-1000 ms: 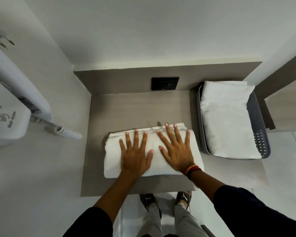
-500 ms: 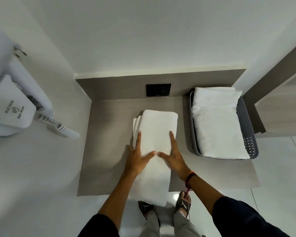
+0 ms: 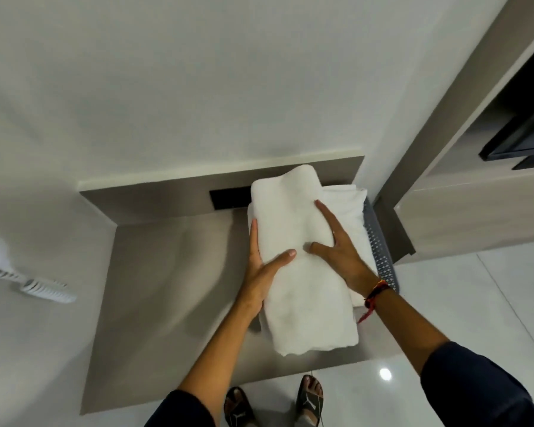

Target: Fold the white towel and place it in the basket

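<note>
Lifting off the counter, the folded towel has left its earlier flat spot; left hand and right hand clamp its sides, partly over the basket. Folding looks finished; placement remains.

White towel: folded into long thick rectangle, long axis running 6 to 12 o'clock, near end sagging a bit, far end bulging up. Held off the counter, overlapping the basket's left edge. Basket: dark grey perforated plastic, at 3 o'clock of towel, w/ another white folded towel already inside.
</note>
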